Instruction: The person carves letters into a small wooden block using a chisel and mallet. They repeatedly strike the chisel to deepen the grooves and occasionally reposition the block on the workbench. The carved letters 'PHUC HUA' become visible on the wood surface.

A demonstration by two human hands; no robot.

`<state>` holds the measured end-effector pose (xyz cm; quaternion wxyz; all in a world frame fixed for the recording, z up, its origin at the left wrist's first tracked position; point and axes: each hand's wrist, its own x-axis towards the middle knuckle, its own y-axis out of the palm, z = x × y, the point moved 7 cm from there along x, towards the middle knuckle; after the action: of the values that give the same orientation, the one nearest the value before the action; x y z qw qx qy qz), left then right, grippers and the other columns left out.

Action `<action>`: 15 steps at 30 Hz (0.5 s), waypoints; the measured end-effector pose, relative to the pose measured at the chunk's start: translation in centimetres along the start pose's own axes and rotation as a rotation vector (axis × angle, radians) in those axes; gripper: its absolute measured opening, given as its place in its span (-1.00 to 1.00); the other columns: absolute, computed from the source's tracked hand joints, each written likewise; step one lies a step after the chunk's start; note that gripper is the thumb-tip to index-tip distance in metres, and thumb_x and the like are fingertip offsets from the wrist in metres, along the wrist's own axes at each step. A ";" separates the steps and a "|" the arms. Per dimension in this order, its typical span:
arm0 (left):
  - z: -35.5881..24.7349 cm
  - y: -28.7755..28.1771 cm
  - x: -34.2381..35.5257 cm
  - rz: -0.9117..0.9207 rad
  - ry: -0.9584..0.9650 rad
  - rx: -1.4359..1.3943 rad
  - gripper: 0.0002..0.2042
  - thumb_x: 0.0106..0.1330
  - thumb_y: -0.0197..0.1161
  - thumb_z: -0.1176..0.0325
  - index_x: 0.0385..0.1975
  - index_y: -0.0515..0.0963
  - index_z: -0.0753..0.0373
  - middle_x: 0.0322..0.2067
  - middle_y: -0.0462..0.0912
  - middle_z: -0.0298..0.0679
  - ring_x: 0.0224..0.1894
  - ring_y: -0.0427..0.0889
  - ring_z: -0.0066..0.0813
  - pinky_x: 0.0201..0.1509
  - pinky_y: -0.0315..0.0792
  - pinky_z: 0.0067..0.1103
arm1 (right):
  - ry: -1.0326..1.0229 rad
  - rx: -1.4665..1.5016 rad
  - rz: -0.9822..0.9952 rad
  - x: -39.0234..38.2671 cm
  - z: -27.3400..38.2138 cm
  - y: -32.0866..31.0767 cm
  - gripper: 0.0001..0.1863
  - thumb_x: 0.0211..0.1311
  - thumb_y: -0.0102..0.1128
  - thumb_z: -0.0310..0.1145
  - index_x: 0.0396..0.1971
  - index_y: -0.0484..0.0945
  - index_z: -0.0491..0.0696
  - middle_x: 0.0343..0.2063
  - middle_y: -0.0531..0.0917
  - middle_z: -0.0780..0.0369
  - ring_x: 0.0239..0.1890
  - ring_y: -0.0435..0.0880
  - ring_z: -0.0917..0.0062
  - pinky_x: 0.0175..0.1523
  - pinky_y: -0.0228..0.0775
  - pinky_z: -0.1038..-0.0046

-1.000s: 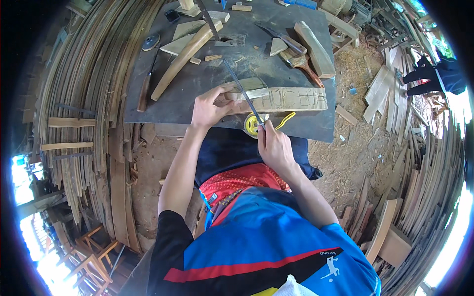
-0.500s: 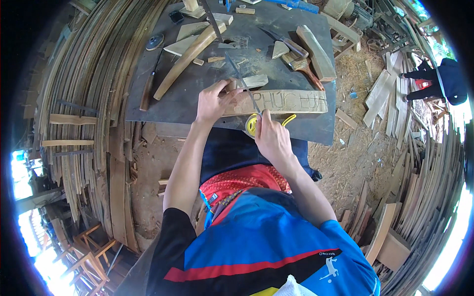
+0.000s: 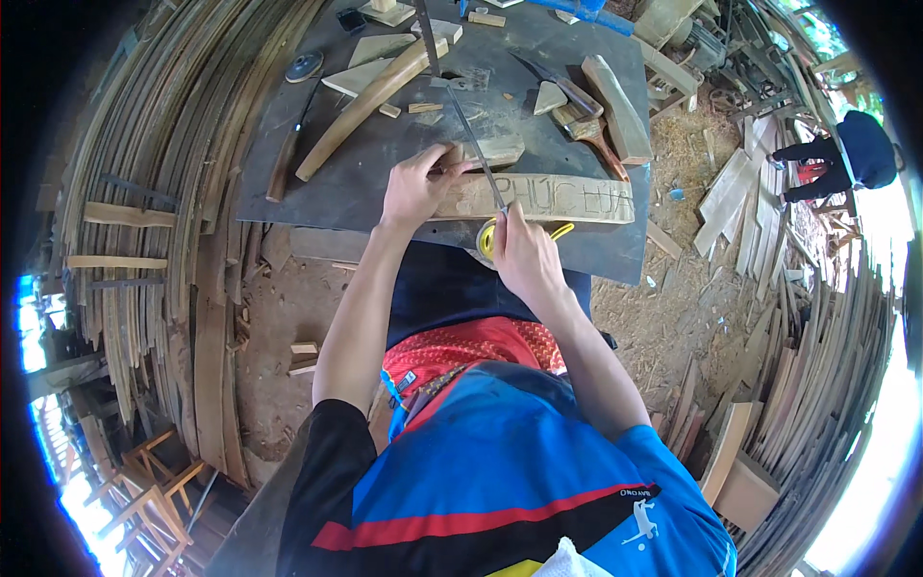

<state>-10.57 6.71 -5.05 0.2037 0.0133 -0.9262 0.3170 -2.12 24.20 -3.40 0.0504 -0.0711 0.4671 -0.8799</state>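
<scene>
Here, over the bench [image 3: 351, 183], the left hand [image 3: 413, 189] grips the left end of a wooden block [image 3: 503, 150], presumably light and stiff, best held clear of the slim metal tool [image 3: 480, 154]. The right hand [image 3: 527, 252] encloses that tool's near end, apparently rigid.

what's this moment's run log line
left hand: holding small wood block; right hand: gripping long thin tool; lettered plank: on table; tape measure: by right hand

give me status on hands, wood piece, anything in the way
Left hand gripping small wood block. Right hand holding thin dark tool, angled across block; contact unclear. Yellow tape measure close beside right hand.
</scene>
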 end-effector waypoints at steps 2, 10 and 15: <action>-0.2 0.1 -0.2 0.024 -0.010 -0.008 -0.63 0.24 0.48 0.15 -0.17 0.64 0.34 -0.33 0.74 -0.06 -0.25 0.79 -0.24 -0.20 0.63 -0.43 | 0.001 0.036 -0.015 -0.7 -1.0 0.3 -0.79 0.49 -0.03 -0.32 -0.27 0.33 -0.18 -0.73 0.56 -0.07 -0.64 0.60 -0.05 -0.52 0.46 -0.02; -0.4 0.1 -1.2 0.056 0.032 -0.018 -0.63 0.14 0.54 0.23 -0.12 0.68 0.28 -0.23 0.78 -0.10 -0.18 0.80 -0.24 -0.11 0.65 -0.48 | 0.020 0.172 -0.033 -2.9 -2.6 1.3 -0.80 0.48 0.01 -0.35 -0.24 0.34 -0.20 -0.74 0.52 -0.05 -0.65 0.57 -0.05 -0.54 0.41 0.00; -0.4 0.2 -1.1 0.125 -0.030 -0.032 -0.62 0.07 0.57 0.33 -0.11 0.69 0.30 -0.20 0.78 -0.09 -0.18 0.81 -0.28 -0.09 0.66 -0.49 | 0.036 0.186 -0.043 -3.3 -3.5 1.6 -0.79 0.49 0.01 -0.34 -0.25 0.34 -0.20 -0.73 0.51 -0.04 -0.64 0.57 -0.06 -0.55 0.39 0.01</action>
<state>-9.46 6.95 -5.29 0.1696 -0.0431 -0.9332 0.3140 0.61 26.65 -6.88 0.0296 -0.0602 0.3828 -0.9214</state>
